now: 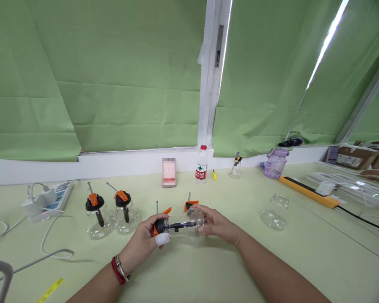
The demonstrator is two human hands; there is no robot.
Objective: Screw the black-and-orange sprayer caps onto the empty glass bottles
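Note:
My left hand (145,240), with a white bandage on one finger and red bracelets at the wrist, grips the black and orange cap end of a clear glass flask (185,225) held on its side above the table. My right hand (216,225) wraps around the flask's round glass base. A metal rod runs inside the flask from the cap. Just behind my hands stands another capped flask (191,205), partly hidden. Two more capped flasks (97,219) (125,214) stand upright to the left.
An uncapped glass flask (274,214) sits to the right. Along the back wall are a water bottle (201,165), a pink card (169,172), a small flask (236,168) and a purple jug (275,163). A power strip (47,200) with cables lies left; an orange bar (309,191) right.

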